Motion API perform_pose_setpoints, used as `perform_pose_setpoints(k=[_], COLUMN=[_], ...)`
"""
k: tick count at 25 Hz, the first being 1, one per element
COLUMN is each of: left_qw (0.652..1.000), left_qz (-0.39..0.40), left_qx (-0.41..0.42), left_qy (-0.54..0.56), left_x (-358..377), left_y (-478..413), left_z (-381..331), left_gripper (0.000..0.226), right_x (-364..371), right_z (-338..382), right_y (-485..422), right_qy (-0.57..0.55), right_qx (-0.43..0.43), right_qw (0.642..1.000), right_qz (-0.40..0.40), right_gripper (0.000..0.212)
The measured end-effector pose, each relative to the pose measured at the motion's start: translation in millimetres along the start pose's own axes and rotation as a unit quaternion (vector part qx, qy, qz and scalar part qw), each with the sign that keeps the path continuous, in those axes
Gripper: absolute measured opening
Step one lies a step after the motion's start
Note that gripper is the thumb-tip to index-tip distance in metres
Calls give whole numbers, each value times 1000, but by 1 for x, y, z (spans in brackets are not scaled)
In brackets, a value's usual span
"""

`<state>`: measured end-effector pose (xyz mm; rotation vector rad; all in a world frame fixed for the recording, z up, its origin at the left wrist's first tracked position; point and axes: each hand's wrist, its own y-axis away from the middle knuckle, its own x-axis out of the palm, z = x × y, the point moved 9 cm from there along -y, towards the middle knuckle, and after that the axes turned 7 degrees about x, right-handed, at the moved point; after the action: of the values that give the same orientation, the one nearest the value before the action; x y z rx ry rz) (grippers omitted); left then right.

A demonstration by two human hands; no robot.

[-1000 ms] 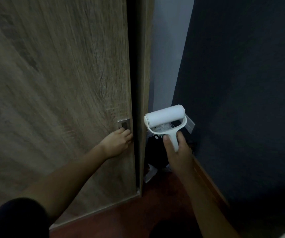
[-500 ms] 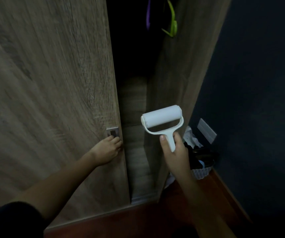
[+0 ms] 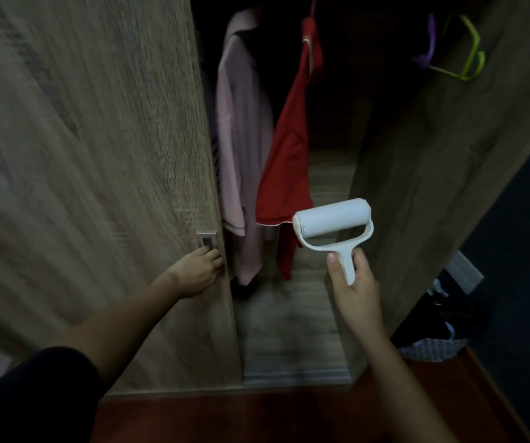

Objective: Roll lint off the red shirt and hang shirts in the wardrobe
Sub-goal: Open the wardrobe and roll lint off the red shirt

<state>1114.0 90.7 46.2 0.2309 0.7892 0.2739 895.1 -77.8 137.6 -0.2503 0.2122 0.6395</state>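
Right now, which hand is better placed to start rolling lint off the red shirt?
Right. The right hand grips the roller, held up near the red shirt. The left hand is busy holding the door handle.

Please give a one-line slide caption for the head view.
Left hand grips the door; right hand holds a lint roller before the hanging red shirt.

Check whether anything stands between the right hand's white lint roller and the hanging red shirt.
Nothing visible: the white lint roller in the right hand is beside the red shirt; the wooden door stands left of both.
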Motion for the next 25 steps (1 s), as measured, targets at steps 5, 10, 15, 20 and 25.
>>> perform_pose_setpoints(k=[5,10,15,20,25], left_qw=[999,992,984,867,599], left_qz=[7,72,-136,-371,-329], left_qx=[-35,-60,-89,-232,-446], left_qy=[11,79,74,240,578], left_x=[25,44,-22,-128,-119], left_y=[42,68,48,8,-25], left_z=[15,22,23,77,137], left_gripper=[42,39,15,30,60], right_x=[19,25,21,1,-23], right_z=[11,20,25,17,9], right_y=[13,22,24,14,-25], right_qy=[-4,-2,2,8,0], right_qx=[-1,-11,-13,-1,4], right_qw=[1000,1000,1000,1000,1000], right_qz=[7,1,0,-11,-17], right_gripper=[16,13,9,14,12])
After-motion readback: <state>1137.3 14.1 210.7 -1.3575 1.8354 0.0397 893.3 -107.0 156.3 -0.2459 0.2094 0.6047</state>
